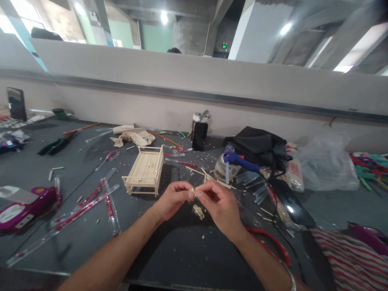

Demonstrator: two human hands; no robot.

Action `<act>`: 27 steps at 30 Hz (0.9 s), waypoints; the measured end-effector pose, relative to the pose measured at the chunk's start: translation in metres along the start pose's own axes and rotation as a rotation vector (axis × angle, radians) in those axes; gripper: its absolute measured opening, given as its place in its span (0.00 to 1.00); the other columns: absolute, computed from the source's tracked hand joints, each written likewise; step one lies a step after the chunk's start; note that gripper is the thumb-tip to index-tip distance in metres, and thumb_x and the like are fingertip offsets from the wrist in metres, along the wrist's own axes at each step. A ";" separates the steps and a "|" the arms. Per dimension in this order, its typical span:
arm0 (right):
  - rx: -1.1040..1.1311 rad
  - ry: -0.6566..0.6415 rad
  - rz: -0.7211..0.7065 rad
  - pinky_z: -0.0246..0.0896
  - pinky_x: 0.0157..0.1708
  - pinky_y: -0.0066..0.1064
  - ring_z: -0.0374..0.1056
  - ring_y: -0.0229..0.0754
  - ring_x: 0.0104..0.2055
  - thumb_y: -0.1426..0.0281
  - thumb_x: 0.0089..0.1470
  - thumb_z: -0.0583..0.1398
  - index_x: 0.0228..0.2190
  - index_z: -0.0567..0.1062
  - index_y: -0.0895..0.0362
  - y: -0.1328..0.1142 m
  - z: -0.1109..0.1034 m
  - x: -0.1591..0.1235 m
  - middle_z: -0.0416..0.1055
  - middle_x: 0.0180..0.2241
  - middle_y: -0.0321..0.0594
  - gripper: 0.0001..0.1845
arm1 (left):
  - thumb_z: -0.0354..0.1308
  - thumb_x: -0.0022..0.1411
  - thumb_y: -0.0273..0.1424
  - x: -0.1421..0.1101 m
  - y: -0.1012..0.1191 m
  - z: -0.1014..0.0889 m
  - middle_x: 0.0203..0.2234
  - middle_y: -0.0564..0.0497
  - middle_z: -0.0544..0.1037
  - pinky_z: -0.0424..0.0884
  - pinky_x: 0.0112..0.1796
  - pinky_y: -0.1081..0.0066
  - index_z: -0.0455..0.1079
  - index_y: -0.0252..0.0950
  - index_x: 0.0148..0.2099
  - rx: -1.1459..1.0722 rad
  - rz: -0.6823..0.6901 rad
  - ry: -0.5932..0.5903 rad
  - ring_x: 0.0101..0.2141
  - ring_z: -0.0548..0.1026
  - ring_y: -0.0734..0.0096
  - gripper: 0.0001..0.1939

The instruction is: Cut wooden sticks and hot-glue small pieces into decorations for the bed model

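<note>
My left hand (176, 199) and my right hand (220, 204) meet over the dark table, fingertips pinched together on a tiny pale wooden piece (194, 192). Its exact shape is too small to make out. Just beneath the hands lies a little heap of short wooden bits (198, 211). To the left of my left hand stands a miniature bed (147, 167) built of thin pale sticks, with railings at both ends and a few small bits on its slats. Longer loose wooden sticks (223, 184) lie beyond my right hand.
A blue glue gun (242, 161) rests by a clear round container (220, 169). A phone (200, 136) leans upright at the back. Wrapped red sticks (87, 202), a purple power strip (36, 206), a black bag (257, 141), red-handled pliers (273, 242) and striped cloth (348, 254) surround the work area.
</note>
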State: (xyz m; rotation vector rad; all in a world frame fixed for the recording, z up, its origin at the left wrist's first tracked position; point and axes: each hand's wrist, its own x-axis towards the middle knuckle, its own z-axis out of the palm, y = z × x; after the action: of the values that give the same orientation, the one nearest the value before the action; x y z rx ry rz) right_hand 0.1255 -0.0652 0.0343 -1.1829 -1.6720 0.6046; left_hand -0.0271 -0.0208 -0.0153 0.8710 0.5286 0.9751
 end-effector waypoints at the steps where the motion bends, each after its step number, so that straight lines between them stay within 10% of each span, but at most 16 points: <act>1: 0.001 0.003 -0.002 0.55 0.27 0.27 0.62 0.36 0.26 0.70 0.55 0.61 0.26 0.75 0.55 0.001 0.000 0.000 0.70 0.25 0.33 0.07 | 0.72 0.42 0.30 0.000 0.000 0.000 0.19 0.54 0.73 0.60 0.31 0.72 0.76 0.32 0.26 0.001 0.001 0.000 0.24 0.66 0.77 0.10; 27: 0.037 0.074 0.200 0.64 0.32 0.29 0.70 0.39 0.31 0.65 0.53 0.63 0.38 0.79 0.53 -0.017 -0.025 -0.021 0.77 0.31 0.36 0.10 | 0.73 0.45 0.32 -0.008 0.008 0.024 0.23 0.52 0.78 0.66 0.36 0.74 0.77 0.32 0.29 -0.109 0.025 0.105 0.27 0.72 0.76 0.10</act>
State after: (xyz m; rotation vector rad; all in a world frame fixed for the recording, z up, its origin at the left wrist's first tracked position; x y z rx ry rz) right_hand 0.1426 -0.0944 0.0491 -1.3397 -1.4848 0.7032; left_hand -0.0172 -0.0351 0.0050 0.7332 0.5500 1.0672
